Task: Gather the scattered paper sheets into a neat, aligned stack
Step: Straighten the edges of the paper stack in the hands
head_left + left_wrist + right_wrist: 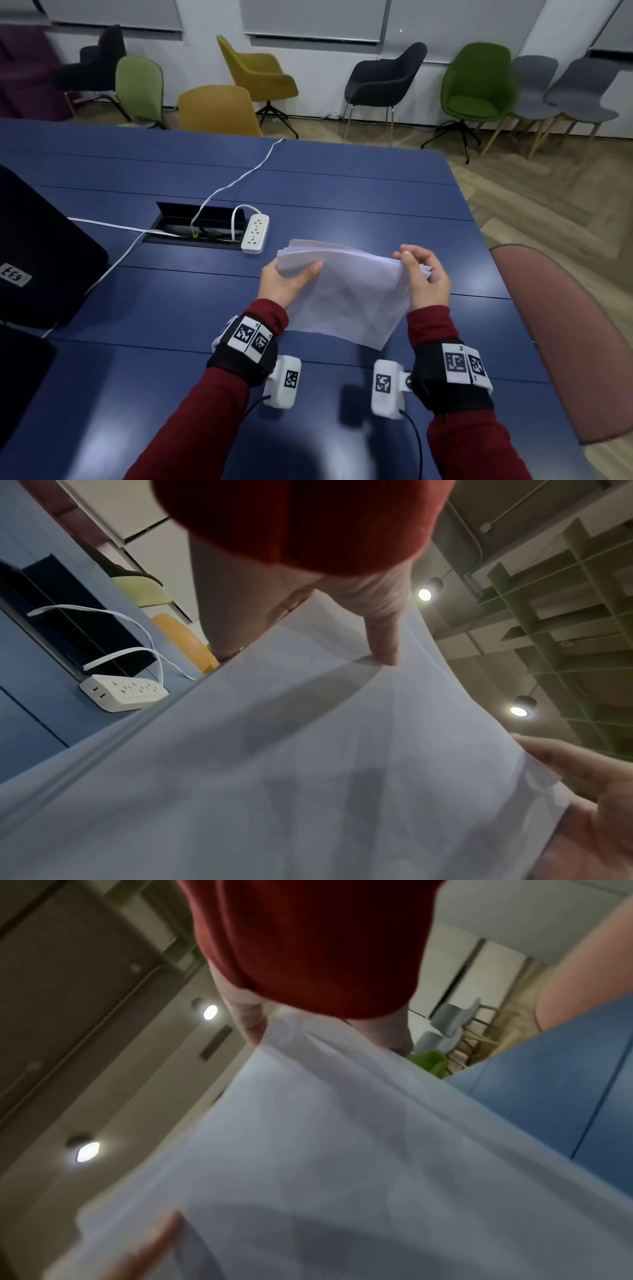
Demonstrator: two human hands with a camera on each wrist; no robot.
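Several white paper sheets (pixel 346 294) form a loose, slightly fanned stack held in the air above the blue table (pixel 164 308). My left hand (pixel 294 277) grips the stack's left edge, thumb on top and fingers hidden underneath. At the right edge my right hand (pixel 412 265) pinches the stack with curled fingers. The far edges of the sheets are uneven. The left wrist view shows the paper (pixel 308 777) with my left thumb (pixel 385 642) pressed on it. The right wrist view shows the paper (pixel 342 1150) curving down from my right fingers (pixel 251 1023).
A white power strip (pixel 255 233) with white cables lies by an open cable hatch (pixel 195 226) beyond the paper. A black case (pixel 41 257) sits at the table's left. A pink chair (pixel 565 342) stands at the right edge; more chairs line the far wall.
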